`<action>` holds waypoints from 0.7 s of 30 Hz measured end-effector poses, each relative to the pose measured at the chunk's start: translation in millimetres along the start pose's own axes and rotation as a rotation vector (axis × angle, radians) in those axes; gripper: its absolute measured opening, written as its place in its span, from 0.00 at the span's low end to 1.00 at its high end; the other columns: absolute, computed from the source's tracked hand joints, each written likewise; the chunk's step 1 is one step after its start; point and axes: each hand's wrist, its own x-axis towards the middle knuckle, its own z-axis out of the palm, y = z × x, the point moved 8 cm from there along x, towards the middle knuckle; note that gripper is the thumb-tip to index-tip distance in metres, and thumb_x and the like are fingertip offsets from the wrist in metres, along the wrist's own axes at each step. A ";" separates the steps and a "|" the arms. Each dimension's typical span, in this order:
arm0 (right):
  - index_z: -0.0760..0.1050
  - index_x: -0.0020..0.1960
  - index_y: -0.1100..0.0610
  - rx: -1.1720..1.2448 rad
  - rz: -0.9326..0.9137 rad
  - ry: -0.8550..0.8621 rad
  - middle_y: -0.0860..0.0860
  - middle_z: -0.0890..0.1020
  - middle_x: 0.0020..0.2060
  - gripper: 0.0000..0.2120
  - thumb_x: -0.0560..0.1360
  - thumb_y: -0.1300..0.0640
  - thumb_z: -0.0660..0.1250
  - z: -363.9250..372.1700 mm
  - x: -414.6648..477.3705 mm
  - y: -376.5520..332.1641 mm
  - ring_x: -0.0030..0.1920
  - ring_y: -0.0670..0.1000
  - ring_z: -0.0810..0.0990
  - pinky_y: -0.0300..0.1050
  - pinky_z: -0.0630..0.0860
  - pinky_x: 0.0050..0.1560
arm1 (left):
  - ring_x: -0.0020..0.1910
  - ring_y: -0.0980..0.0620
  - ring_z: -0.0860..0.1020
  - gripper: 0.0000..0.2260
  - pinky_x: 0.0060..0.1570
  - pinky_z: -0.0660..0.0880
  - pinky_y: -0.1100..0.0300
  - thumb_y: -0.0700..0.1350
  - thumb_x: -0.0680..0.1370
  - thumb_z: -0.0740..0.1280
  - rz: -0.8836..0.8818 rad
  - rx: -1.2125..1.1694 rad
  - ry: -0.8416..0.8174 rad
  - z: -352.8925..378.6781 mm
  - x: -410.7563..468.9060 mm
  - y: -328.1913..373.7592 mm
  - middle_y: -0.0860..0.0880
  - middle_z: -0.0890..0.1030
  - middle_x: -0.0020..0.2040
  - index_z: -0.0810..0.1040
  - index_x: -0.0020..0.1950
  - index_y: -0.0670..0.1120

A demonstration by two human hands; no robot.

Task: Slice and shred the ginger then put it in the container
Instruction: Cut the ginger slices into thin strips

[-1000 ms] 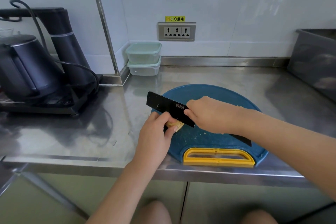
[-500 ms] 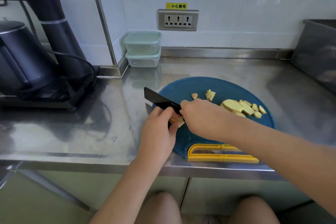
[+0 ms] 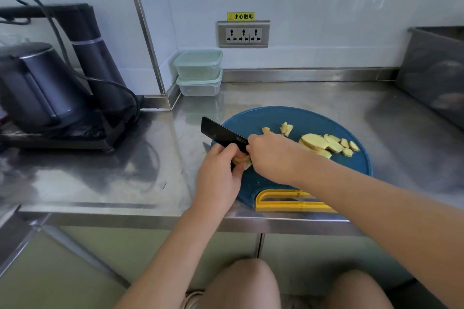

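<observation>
While my left hand [image 3: 221, 170] pinches the ginger piece [image 3: 242, 159] at the left edge of the cutting board [image 3: 251, 123], my right hand [image 3: 273, 158] grips the knife [image 3: 218, 133] above it; cut slices [image 3: 326, 144] lie farther right.

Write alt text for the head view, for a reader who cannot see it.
A person's right hand holds a black knife at a ginger piece that the left hand holds on a blue cutting board. Cut ginger slices lie on the board's right part; two lidded containers stand stacked by the wall.
</observation>
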 end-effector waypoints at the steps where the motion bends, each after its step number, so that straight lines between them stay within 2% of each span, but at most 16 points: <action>1: 0.67 0.49 0.58 0.005 0.009 0.003 0.50 0.67 0.36 0.06 0.80 0.57 0.54 -0.3 -2.1 -0.2 0.31 0.47 0.65 0.46 0.66 0.35 | 0.45 0.52 0.75 0.03 0.45 0.74 0.59 0.40 0.75 0.69 0.000 0.005 -0.001 0.1 -0.1 0.2 0.51 0.74 0.47 0.78 0.48 0.44; 5: 0.67 0.53 0.58 0.012 0.047 0.035 0.49 0.66 0.34 0.07 0.81 0.54 0.54 -3.1 -10.3 -2.8 0.34 0.51 0.68 0.47 0.66 0.36 | 0.45 0.51 0.74 0.03 0.44 0.74 0.58 0.41 0.75 0.68 -0.001 0.028 -0.002 -0.2 -0.2 -0.2 0.51 0.74 0.47 0.78 0.48 0.44; 10: 0.67 0.56 0.59 0.003 0.048 0.039 0.49 0.67 0.33 0.08 0.80 0.56 0.54 -2.5 -9.7 -5.9 0.30 0.48 0.67 0.45 0.67 0.34 | 0.45 0.50 0.74 0.02 0.45 0.74 0.58 0.41 0.75 0.68 -0.003 0.012 -0.006 -0.5 0.1 -0.5 0.52 0.73 0.46 0.77 0.47 0.45; 15: 0.68 0.55 0.59 -0.008 0.065 0.049 0.52 0.70 0.39 0.08 0.80 0.57 0.54 -2.2 -4.8 -4.2 0.37 0.53 0.71 0.46 0.67 0.36 | 0.45 0.53 0.74 0.03 0.45 0.71 0.63 0.41 0.75 0.68 0.000 0.011 -0.002 -0.5 1.5 -1.8 0.52 0.73 0.46 0.77 0.48 0.45; 21: 0.72 0.50 0.62 -0.110 -0.039 0.007 0.56 0.74 0.46 0.07 0.78 0.61 0.56 1.9 23.2 -6.0 0.35 0.50 0.67 0.46 0.67 0.37 | 0.42 0.51 0.74 0.04 0.43 0.73 0.56 0.43 0.74 0.69 -0.015 -0.002 0.013 3.8 -4.9 2.5 0.51 0.73 0.42 0.76 0.47 0.46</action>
